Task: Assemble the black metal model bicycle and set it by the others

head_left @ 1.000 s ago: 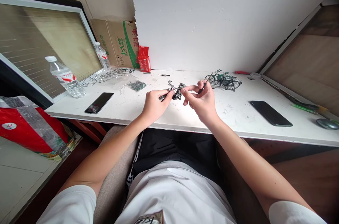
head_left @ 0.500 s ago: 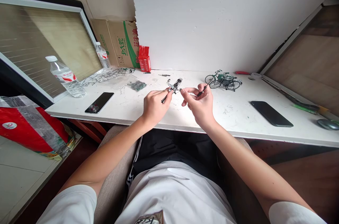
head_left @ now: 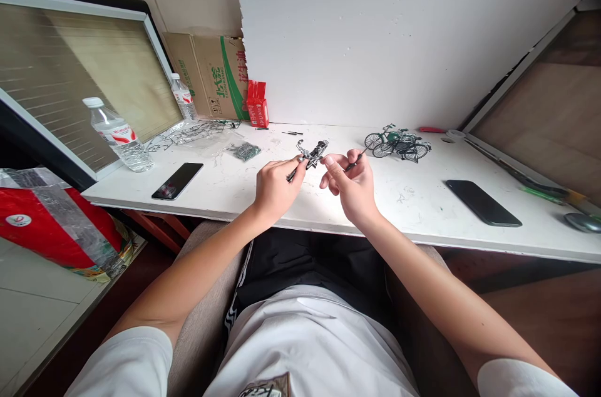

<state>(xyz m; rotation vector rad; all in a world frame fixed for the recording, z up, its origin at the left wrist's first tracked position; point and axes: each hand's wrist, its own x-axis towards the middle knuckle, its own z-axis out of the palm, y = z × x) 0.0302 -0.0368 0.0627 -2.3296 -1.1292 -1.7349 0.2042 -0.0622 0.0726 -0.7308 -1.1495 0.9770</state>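
Observation:
A small model bicycle frame [head_left: 313, 155], dark and silvery, is pinched between the thumb and fingers of my left hand [head_left: 278, 187] above the desk. My right hand [head_left: 350, 183] is just right of it, thumb and index finger closed at the frame's right side. Its other fingers hold a thin dark tool [head_left: 355, 163] slanting up to the right. Whether the right fingertips also grip a tiny part cannot be made out. Two finished model bicycles, a green one [head_left: 385, 135] and a dark one [head_left: 407, 149], stand close together right of my hands.
On the white desk [head_left: 235, 196] lie a phone [head_left: 177, 181] at left and another [head_left: 482, 202] at right. Farther left are bottles [head_left: 123, 137], black part frames [head_left: 201, 131] and a small bag of parts [head_left: 246, 151]. A red box [head_left: 257, 104] stands behind.
The model frame has turned slightly in my left fingers. My right hand has shifted a little left, and the dark tool in it has tilted lower.

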